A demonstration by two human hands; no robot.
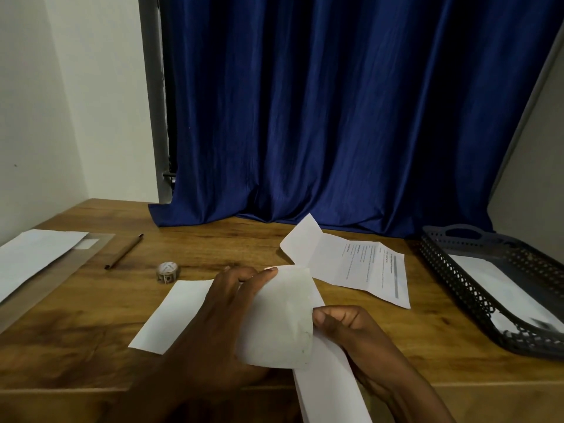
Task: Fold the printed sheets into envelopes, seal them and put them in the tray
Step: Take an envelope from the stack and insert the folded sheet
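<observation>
White paper is pinched at its edge by the fingers (328, 319) of the right hand (351, 328), which are curled shut on a raised flap of the sheet (280, 319) near the middle of the desk (91, 325). The left hand (219, 315) is laid across the same sheet, fingers spread and pressing it down, the thumb against the flap's far edge. The sheet is judged light, limp and easily creased or torn; it is best held at corners and edges, with a flat palm used to stop it sliding on the smooth wood.

Just beyond, to the right, a second printed sheet (366, 270) lies partly folded, one panel standing up. At the far right a dark perforated tray (451, 276) already holds white paper. A small roll of tape (167, 271) sits just left of the hands, a pencil (123, 251) farther left, and white sheets on a clear sleeve (33, 254) at the left edge. Nothing is seen blocking the way to the tray; the half-folded sheet lies closest to that path.
</observation>
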